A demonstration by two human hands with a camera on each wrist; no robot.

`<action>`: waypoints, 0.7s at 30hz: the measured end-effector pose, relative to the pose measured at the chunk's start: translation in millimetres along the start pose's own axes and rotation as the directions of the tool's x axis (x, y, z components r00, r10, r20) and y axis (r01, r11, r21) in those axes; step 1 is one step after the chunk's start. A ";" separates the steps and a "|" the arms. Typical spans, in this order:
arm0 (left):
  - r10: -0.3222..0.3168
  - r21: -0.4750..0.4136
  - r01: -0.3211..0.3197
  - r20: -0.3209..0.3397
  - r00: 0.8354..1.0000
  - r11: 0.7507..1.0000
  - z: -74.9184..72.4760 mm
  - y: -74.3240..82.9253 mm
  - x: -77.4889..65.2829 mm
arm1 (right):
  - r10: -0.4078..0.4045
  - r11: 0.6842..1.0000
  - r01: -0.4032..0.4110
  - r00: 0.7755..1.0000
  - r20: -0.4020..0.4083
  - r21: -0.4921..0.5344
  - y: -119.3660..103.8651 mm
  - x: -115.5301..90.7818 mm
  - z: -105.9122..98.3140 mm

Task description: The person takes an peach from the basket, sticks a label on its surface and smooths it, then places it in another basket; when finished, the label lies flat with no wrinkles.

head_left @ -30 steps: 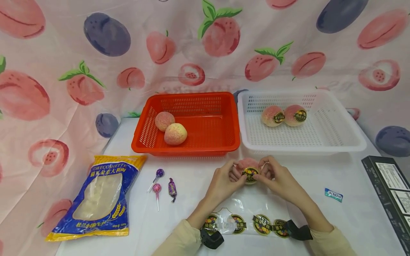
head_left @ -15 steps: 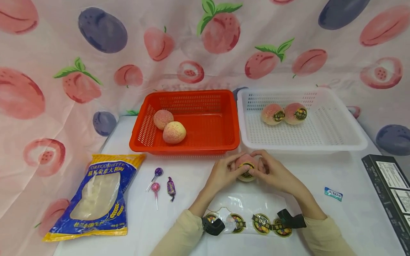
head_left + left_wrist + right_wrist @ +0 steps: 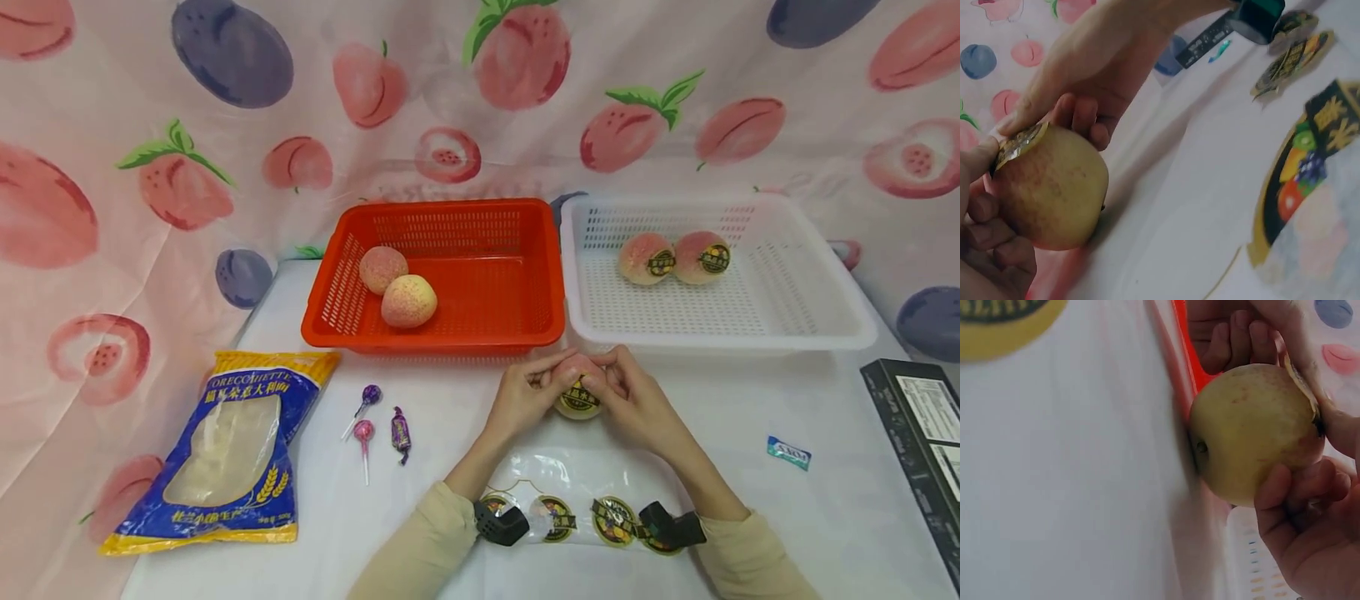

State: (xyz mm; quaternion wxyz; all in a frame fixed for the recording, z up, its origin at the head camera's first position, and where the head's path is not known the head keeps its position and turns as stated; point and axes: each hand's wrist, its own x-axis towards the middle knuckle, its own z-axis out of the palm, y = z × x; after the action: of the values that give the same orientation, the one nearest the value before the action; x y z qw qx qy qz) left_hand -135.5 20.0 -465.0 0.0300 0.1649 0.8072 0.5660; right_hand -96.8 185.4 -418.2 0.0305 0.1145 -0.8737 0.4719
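Note:
Both hands hold one pinkish-yellow peach (image 3: pixel 1057 187) between them, just in front of the baskets. A round black-and-gold fruit sticker (image 3: pixel 579 398) lies on its side facing the person. My left hand (image 3: pixel 522 398) grips the peach from the left and my right hand (image 3: pixel 639 407) from the right, with curled fingers. Both thumbs press on the sticker's upper part. In the right wrist view the peach (image 3: pixel 1247 431) shows its stem end, and the sticker's edge (image 3: pixel 1300 381) stands slightly off the skin. Below the hands lies a clear sheet with several matching stickers (image 3: pixel 615 521).
The red basket (image 3: pixel 480 340) holds two peaches without visible stickers. In the white basket (image 3: pixel 720 340) sit two stickered peaches (image 3: pixel 702 257). At left lie a pasta bag (image 3: pixel 225 450), two lollipops (image 3: pixel 363 431) and a wrapped candy (image 3: pixel 401 435). A small packet (image 3: pixel 788 452) and black box (image 3: pixel 915 433) lie right.
The thumbs have shifted from the sticker's side edges across its face to its upper part. The fingers have closed in around the peach. The head view has tilted slightly.

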 end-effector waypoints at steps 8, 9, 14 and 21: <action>0.002 -0.017 -0.001 0.074 0.997 1.000 -8.2 -6.8 5.2 | -0.003 0.999 0.004 1.000 -0.022 0.043 15.1 1.9 4.6; 0.012 -0.012 -0.011 0.085 0.996 1.000 -9.7 -6.7 5.9 | -0.001 0.999 0.002 1.000 -0.021 0.036 18.8 2.7 5.4; 0.036 0.050 -0.043 0.135 0.990 0.998 -13.0 -4.3 5.2 | 0.018 0.999 -0.018 1.000 -0.015 -0.042 32.2 3.4 8.2; 0.003 0.070 -0.014 0.168 0.986 0.997 -11.4 -2.1 0.7 | -0.041 0.997 0.041 0.999 0.003 -0.072 15.0 -3.9 2.6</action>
State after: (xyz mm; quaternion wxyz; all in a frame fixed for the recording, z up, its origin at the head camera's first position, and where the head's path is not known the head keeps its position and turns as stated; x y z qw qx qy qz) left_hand -139.3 9.3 -462.8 0.0896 0.2164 0.8206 0.5214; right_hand -96.3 191.9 -432.6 0.0435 0.1315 -0.8876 0.4394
